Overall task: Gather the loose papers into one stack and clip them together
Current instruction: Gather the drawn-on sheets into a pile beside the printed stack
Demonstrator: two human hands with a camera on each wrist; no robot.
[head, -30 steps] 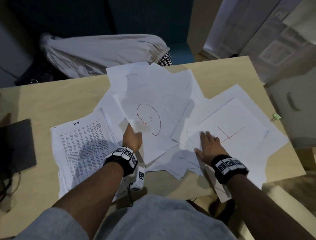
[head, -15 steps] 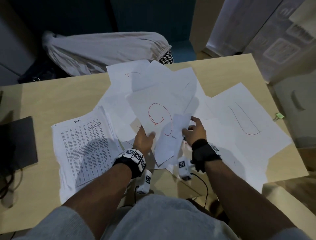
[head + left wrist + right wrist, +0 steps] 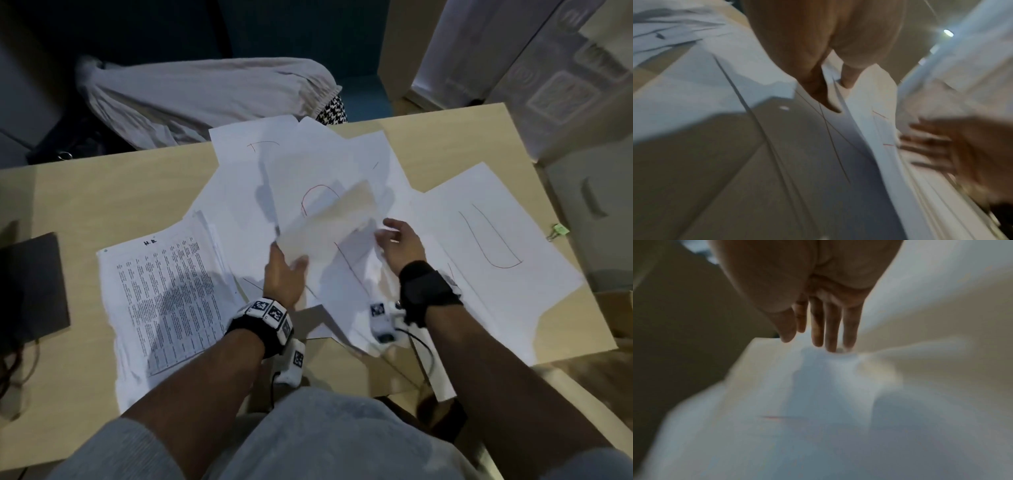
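Note:
Loose white sheets (image 3: 318,164) with red marks lie spread over the middle of the tan table (image 3: 102,198). My left hand (image 3: 291,263) pinches the near edge of a blurred, lifted sheet (image 3: 329,222) that tilts over a sheet with a red curve. In the left wrist view the thumb and fingers (image 3: 846,81) close on paper edges. My right hand (image 3: 390,233) hovers beside it, fingers straight and touching paper (image 3: 818,386). A sheet with a red U (image 3: 493,240) lies at the right. A small green clip (image 3: 556,231) sits at the table's right edge.
A printed stack (image 3: 164,301) lies at the left, beside a dark flat object (image 3: 30,284) at the table's left edge. Pale fabric (image 3: 205,92) lies beyond the far edge. A grey box (image 3: 589,205) stands right of the table.
My right hand carried a red-marked sheet from the right over to the middle and let it go. My left hand shifted right and now lifts a sheet over the G page.

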